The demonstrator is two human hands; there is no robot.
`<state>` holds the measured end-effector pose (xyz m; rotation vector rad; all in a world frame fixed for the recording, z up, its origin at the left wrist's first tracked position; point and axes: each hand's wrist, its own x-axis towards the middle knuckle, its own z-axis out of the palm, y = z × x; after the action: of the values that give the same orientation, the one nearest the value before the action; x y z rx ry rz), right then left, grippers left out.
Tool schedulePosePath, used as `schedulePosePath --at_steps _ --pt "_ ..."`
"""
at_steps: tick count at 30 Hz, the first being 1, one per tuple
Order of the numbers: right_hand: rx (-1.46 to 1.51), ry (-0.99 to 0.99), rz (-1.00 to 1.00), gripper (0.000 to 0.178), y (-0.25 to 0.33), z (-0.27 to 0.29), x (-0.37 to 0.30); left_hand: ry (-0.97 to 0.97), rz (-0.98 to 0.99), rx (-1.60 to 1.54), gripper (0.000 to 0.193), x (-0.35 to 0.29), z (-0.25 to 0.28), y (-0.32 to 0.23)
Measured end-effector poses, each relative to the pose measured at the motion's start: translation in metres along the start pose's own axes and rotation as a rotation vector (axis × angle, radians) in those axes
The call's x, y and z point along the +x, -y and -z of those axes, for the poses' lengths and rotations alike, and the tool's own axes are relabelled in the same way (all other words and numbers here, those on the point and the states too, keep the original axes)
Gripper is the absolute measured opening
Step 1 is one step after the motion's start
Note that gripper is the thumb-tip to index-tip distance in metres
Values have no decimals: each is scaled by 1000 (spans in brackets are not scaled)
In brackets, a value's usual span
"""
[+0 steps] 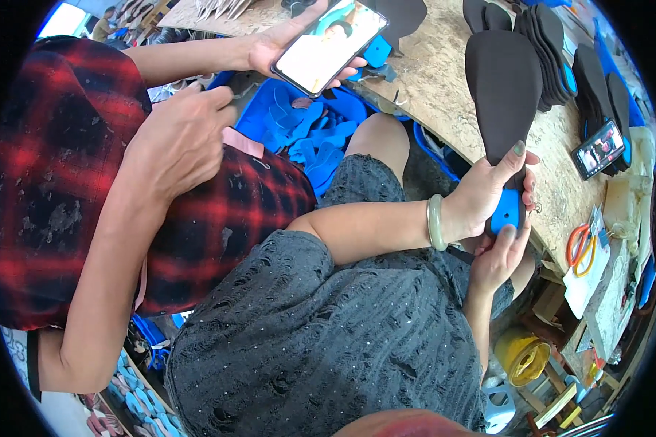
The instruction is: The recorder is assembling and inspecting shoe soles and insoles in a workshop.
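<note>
a dark, long insole (504,87) is at the near edge of the bench (430,80), its broad end reaching over the wood and its narrow end out past the edge, between both hands; a blue patch (506,207) shows on that narrow end, facing up; the left hand (474,200) has its fingers closed around the insole just above the patch, thumb on top and the others curled round the far side, probably to keep it flat and steady; the right hand (494,266) has its fingers drawn in on the narrow end, thumb by the patch's lower border, seemingly so the end can be pressed from both faces; whether the broad end rests on the bench or hangs just over it, i cannot tell.

further out, stacked insoles (550,58) lie beyond, likely piled there for easy reach; a phone (599,149) leans against a pile, tilted perhaps for viewing; orange-handled scissors (579,247) lie near the bench's right side; below, a yellow bucket (523,357) stands apart; to the left, a blue bin (353,104) holds loose blue pieces (299,127), beside a co-worker in a plaid apron (73,182), who holds another phone (332,47).
</note>
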<state>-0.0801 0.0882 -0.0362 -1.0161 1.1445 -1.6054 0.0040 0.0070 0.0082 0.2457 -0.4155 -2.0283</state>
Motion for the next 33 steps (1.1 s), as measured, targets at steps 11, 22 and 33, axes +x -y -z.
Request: schedulePosePath --at_steps 11,22,33 --pt "91 -205 26 33 -11 9 -1 117 -64 223 51 17 19 -24" --pt "-300 228 -14 55 -10 43 15 -33 -348 595 29 33 47 -58" --pt "-72 94 -34 20 19 10 128 -71 -349 801 29 32 49 -36"
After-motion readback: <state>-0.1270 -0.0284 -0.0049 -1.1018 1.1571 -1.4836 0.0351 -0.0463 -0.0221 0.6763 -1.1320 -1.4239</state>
